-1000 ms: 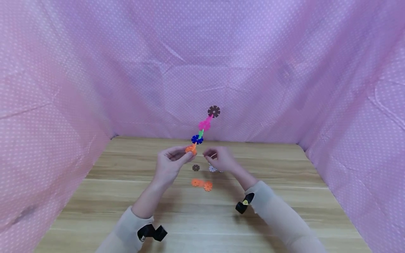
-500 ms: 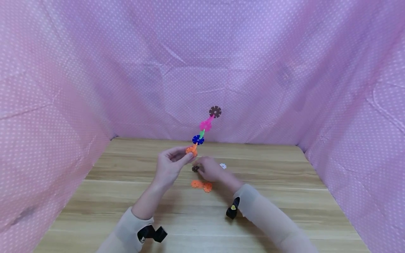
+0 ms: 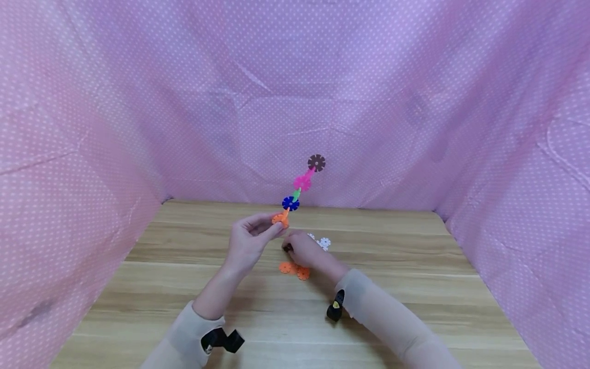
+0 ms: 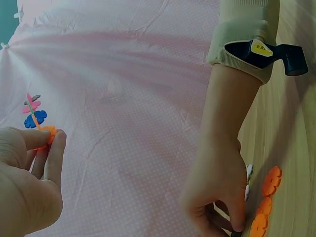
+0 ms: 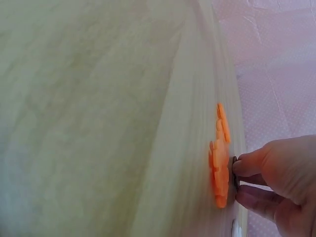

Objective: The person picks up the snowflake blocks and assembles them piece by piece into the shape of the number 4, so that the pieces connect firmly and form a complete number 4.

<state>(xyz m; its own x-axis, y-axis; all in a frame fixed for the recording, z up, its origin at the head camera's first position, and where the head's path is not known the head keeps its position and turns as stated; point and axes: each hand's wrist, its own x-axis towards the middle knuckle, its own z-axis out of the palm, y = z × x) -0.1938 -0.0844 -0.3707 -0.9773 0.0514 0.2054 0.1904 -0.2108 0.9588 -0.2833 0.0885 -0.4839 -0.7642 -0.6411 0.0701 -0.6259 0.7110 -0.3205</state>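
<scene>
- Pink dotted cloth (image 3: 322,97) is draping behind and at both sides of the workspace.
- The wooden desk (image 3: 258,312) is spreading out beneath both forearms.
- Pale sleeves (image 3: 392,307) are covering the forearms, with a black camera (image 3: 223,340) sitting at each cuff.
- The left hand (image 3: 246,241) is curling its thumb and fingers onto an orange disc (image 3: 279,220), holding it above the desk.
- The right hand (image 3: 304,247) is reaching low to the desk, thumb and fingers nearly closed, pinching a small brown disc (image 5: 235,174); from these angles that disc may or may not be touching the wood.
- The chain of discs (image 3: 296,195) is rising from the left hand, slanting up and away: that orange end, then blue, green, pink and a brown disc at the tip.
- Three linked orange discs (image 3: 293,268) are lying on the desk, just on the wearer's side of the right hand.
- White discs (image 3: 324,242) are resting beyond the right hand, partly hidden by it.
- A yellow label (image 4: 260,48) is showing on the right cuff's camera, its dark marks staying too blurred for reading.
</scene>
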